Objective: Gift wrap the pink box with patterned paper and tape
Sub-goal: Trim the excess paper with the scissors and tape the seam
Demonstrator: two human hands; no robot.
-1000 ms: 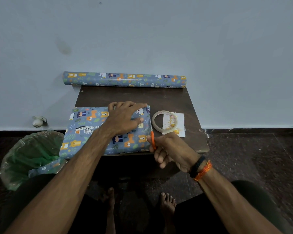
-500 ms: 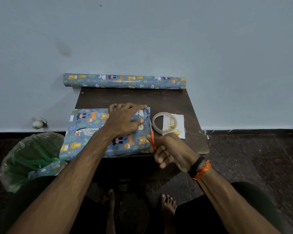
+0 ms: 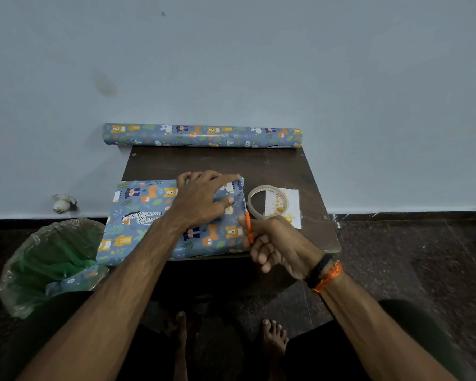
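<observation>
The wrapped box (image 3: 173,221) lies on the table's (image 3: 272,166) front left, long axis left-right. The left hand (image 3: 204,200) presses flat on it; the right hand (image 3: 275,243) grips orange-handled scissors (image 3: 248,226) at its right end. Little has changed from earlier.

Both arms are bare from the hands all the way up — no sleeves show on them; the left hand (image 3: 201,200) has no rings and nothing on its wrist; the right hand (image 3: 278,244) has two bands at its wrist, side by side; the one closer to the hand is a black band (image 3: 320,270), plain and smooth; the one behind it is an orange thread (image 3: 329,276), wound round a few times; dark clothes cover both legs — the cloth looks black; two bare feet show below, toes pointing forward.
</observation>
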